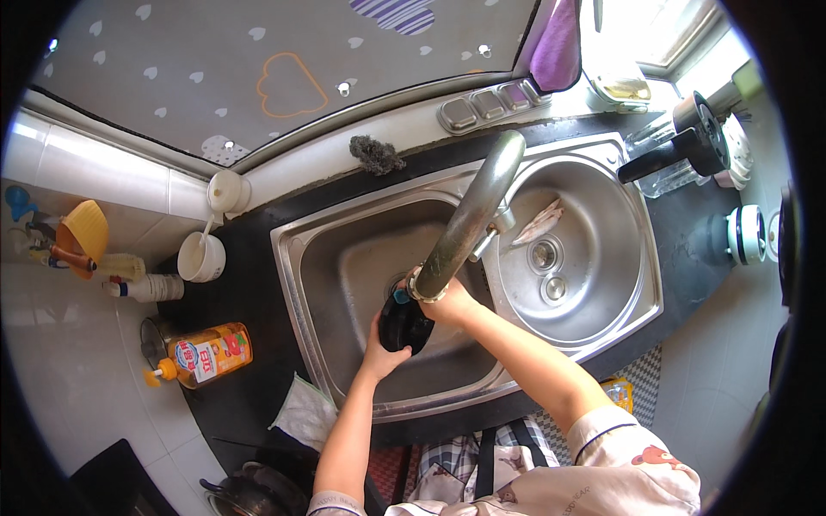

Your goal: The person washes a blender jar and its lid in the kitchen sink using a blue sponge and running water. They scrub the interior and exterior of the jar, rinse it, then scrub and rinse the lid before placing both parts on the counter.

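Over the left basin of a stainless steel double sink (342, 386), my left hand (386, 355) grips the near left side of a black, rounded object (401, 330); what kind of vessel or part it is, I cannot tell. My right hand (448, 302) is at its upper right side, directly below the mouth of the metal faucet (474, 213), which hides part of the fingers. A small blue piece shows at the object's top. Whether water is running cannot be made out. In the round right basin lies a small pale fish or similar piece of food (541, 222), beside the drain (544, 255).
Left of the sink are a pump bottle of orange dish soap (210, 355), a white cup (201, 257) and a pale cloth (304, 413). Steel wool (376, 155) lies behind the faucet. A clear jug with black handle (658, 155) stands at the right, near a white-and-black lid (746, 235).
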Tool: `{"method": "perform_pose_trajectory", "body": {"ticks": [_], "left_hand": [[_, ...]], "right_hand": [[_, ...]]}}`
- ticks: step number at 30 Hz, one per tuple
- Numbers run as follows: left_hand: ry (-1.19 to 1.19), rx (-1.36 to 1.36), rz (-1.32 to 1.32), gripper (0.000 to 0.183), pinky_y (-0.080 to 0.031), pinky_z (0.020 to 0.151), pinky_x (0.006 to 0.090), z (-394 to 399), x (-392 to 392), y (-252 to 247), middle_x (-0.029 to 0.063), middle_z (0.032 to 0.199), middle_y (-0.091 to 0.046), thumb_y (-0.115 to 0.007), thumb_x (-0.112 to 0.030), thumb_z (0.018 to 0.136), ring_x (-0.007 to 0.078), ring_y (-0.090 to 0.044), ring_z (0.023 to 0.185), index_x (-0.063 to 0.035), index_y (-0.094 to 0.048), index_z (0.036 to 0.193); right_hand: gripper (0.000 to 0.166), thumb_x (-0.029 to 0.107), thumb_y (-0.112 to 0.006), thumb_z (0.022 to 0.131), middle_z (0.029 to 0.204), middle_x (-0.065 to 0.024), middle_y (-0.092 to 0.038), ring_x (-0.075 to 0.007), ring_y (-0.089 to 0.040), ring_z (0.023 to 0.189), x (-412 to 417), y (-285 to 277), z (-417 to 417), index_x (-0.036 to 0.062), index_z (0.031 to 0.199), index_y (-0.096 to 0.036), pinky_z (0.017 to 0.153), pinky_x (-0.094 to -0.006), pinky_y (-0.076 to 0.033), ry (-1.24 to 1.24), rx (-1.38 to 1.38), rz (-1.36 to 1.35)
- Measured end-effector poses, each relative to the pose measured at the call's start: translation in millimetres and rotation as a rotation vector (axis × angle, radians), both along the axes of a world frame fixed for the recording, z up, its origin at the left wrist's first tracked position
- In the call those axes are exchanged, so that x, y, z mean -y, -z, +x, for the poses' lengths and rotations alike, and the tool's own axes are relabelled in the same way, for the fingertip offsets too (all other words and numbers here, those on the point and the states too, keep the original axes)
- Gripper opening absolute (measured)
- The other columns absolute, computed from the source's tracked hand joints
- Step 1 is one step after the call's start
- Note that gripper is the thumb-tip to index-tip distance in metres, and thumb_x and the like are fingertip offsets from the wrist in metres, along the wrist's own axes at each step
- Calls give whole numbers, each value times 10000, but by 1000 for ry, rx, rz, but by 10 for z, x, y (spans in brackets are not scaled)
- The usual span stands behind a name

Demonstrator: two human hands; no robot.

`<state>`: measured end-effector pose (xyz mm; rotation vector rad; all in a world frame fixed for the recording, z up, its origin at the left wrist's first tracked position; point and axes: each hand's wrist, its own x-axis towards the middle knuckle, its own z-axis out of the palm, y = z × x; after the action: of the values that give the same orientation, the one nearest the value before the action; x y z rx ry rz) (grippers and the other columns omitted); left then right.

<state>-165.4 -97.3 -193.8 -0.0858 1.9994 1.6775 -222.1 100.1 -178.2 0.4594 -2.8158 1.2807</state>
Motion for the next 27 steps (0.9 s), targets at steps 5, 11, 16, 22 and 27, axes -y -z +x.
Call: {"method": "perform_pose_trajectory", "body": {"ticks": [5, 11, 16, 22, 27], "left_hand": [[25, -3, -13, 913, -312, 1014, 338, 5, 127, 59, 125, 1255, -434, -735, -66, 569, 224, -418, 1188, -15, -249, 1341], [-52, 310, 304, 855, -346, 995, 342, -77, -10, -418, 122, 1240, -453, -715, -75, 604, 227, -441, 1165, -37, -279, 1339], [-90, 270, 369, 808, -361, 985, 329, -47, 49, -342, 105, 1241, -467, -706, -93, 617, 214, -464, 1141, -47, -323, 1327], [-216, 176, 423, 742, -358, 978, 311, -31, 36, -159, 73, 1242, -475, -696, -114, 627, 193, -462, 1140, -40, -382, 1295], [-310, 33, 313, 757, -357, 980, 315, -76, -152, -47, 67, 1245, -464, -686, -116, 637, 191, -456, 1143, -37, -352, 1312]], "right_hand": [[200, 92, -565, 711, 862, -153, -606, -349, -550, 874, -66, -28, -64, 49, 906, -571, 771, -448, -444, -19, 144, -196], [281, 189, -567, 805, 943, -171, -639, -350, -598, 899, -238, 287, -138, 43, 1044, -595, 802, -384, -468, -27, 349, -419], [305, 210, -563, 821, 971, -182, -638, -316, -607, 944, -195, 410, 1, 38, 1070, -594, 826, -361, -460, 266, 551, -451], [307, 192, -579, 820, 943, -171, -645, -252, -620, 891, -167, 553, 366, -9, 1052, -593, 803, -330, -462, 453, 610, -490], [289, 145, -573, 823, 935, -166, -643, -234, -614, 887, 123, 364, 485, -1, 1073, -588, 803, -322, -458, 850, 695, -566]]}}
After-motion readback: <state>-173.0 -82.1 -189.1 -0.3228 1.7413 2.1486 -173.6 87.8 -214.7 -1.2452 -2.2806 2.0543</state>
